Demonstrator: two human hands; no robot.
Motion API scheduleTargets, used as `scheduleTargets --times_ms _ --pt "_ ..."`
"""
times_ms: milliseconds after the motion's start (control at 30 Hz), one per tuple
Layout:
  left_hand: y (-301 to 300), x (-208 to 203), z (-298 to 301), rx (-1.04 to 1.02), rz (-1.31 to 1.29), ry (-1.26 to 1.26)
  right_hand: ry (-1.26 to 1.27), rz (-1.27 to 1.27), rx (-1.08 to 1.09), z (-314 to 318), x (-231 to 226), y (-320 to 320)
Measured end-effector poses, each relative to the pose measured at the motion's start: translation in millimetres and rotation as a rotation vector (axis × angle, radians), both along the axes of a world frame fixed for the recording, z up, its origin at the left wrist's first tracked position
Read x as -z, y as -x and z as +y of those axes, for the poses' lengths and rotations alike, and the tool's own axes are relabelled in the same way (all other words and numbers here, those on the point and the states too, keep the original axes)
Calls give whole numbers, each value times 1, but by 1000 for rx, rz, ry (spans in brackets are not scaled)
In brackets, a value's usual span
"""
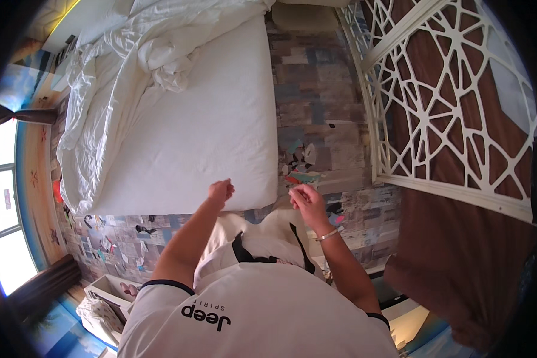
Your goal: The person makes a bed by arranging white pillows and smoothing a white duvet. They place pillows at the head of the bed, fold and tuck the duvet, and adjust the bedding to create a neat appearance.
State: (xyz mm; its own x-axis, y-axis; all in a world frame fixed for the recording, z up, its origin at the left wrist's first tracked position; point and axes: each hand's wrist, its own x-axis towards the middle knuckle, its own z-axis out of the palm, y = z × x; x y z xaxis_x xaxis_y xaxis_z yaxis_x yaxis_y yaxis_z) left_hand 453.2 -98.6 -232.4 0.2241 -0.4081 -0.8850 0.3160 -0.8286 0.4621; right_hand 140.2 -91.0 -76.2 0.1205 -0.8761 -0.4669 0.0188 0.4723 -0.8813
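Note:
My left hand (221, 191) hangs over the near edge of a bed with a white fitted sheet (203, 128). Its fingers are curled closed, and no object shows in them. My right hand (308, 203), with a bracelet (326, 235) on its wrist, is just past the bed's near right corner. The fingers of that hand are bent in toward the thumb, with nothing visible between them. Neither hand appears to touch the sheet. A rumpled white duvet (110, 101) lies bunched along the bed's left and far side.
Floor covering (316, 107) in a patchwork plank pattern runs right of the bed. Beyond it stands a white lattice partition (441, 107) with brown cloth (453, 256) hanging nearby. Windows (6, 209) are at left. A white open drawer (110, 289) sits behind me on the left.

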Motion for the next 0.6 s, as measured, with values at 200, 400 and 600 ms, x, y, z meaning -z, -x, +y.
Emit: scheduleTargets --times_ms 200,400,600 --pt "148 -26 -30 133 182 47 -62 54 23 -30 -9 110" --pt "187 -28 -93 98 191 188 -17 83 -19 -67 -13 133" --pt "178 -11 -161 12 120 124 -12 51 -70 -124 -15 151"
